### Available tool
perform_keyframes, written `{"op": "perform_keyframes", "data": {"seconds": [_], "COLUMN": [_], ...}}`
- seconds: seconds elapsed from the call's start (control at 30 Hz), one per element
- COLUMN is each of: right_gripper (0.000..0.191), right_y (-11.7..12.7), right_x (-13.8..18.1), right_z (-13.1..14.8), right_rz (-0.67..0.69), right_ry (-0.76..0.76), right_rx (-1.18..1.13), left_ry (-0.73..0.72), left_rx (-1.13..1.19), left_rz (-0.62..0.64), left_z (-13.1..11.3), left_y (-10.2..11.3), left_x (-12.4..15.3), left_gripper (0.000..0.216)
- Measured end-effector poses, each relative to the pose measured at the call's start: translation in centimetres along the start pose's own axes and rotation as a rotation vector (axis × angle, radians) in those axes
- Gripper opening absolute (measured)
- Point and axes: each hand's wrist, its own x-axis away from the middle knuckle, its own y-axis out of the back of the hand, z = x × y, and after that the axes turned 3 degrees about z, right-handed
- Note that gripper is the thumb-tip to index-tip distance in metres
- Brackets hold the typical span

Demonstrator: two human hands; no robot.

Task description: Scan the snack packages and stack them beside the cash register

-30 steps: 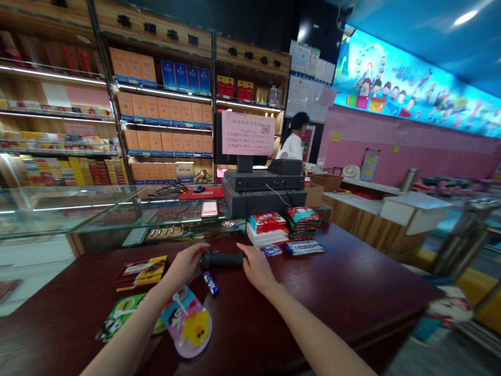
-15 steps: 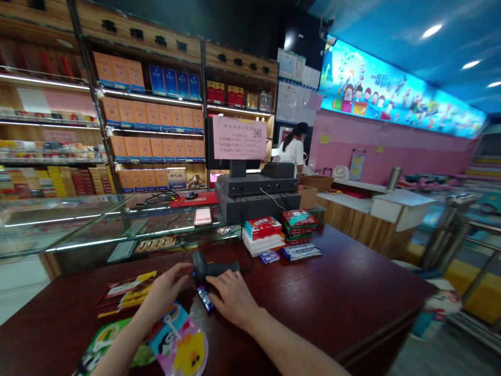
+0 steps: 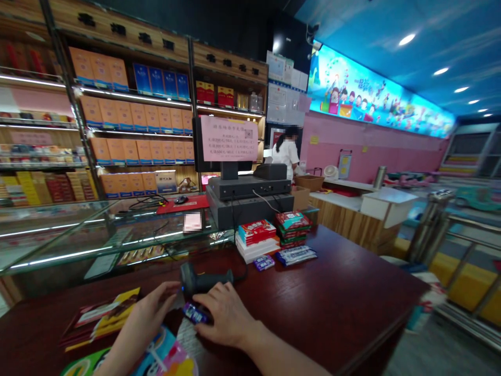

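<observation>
Pouch [image 3: 169,360]: lay at 7 o'clock from the purple bar [image 3: 194,313], beside the left forearm.
Green pack [image 3: 86,361]: lay at 8 o'clock, cut off by the lower edge.
Right hand [image 3: 227,316]: had thumb and fingers closed about the bar, above the counter [image 3: 344,292].
Left hand [image 3: 151,308]: stood at 9 o'clock, holding nothing, thumb and curved fingers slightly apart.
Yellow packs [image 3: 105,318]: lay at 9 o'clock, past the left hand.
Scanner [image 3: 199,282]: lay at 12 o'clock, just beyond the bar; whether either hand touched it could not be told.
Purple pack [image 3: 264,262]: lay at 2 o'clock.
Red boxes [image 3: 256,232]: were stacked at 1 o'clock.
Till [image 3: 250,189]: stood behind them.
Person in white [image 3: 285,154]: stood beyond the till.
</observation>
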Motion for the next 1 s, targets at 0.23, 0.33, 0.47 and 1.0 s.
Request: {"op": "perform_keyframes", "data": {"seconds": [0.23, 0.33, 0.47, 1.0], "right_gripper": [0.048, 0.044, 0.044, 0.032], "right_y": [0.4, 0.5, 0.8, 1.8], "right_x": [0.8, 1.0, 1.0, 0.7], "right_z": [-0.4, -0.6, -0.7, -0.2], "right_rz": [0.004, -0.012, -0.063, -0.541], "right_ry": [0.016, 0.011, 0.041, 0.263], "right_rx": [0.008, -0.017, -0.075, -0.170], "left_ry": [-0.078, -0.146, -0.237, -0.660], "left_rx": [-0.043, -0.095, -0.166, -0.453], "left_rz": [0.002, -0.002, -0.055, -0.269], "left_z": [-0.5, 0.0, 0.9, 0.0], "left_y": [0.2, 0.1, 0.0, -0.3], "left_x": [0.6, 0.5, 0.5, 0.7], "left_gripper": [0.030, 0.030, 0.031, 0.037]}}
